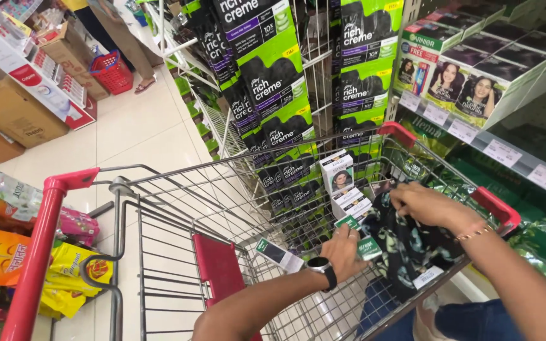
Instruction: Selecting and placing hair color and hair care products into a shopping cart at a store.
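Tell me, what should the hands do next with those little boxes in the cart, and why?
Probably lower the left hand and set its small green and white box down in the cart. It holds that box just above the basket, beside the stacked white boxes. The right hand rests on a dark patterned cloth bag, so it seems busy there.

You get bright, even overhead shop light, glare on the pale floor tiles (pixel 137 136), soft shadows under the cart (pixel 178 208), and wide-angle bending at the edges.
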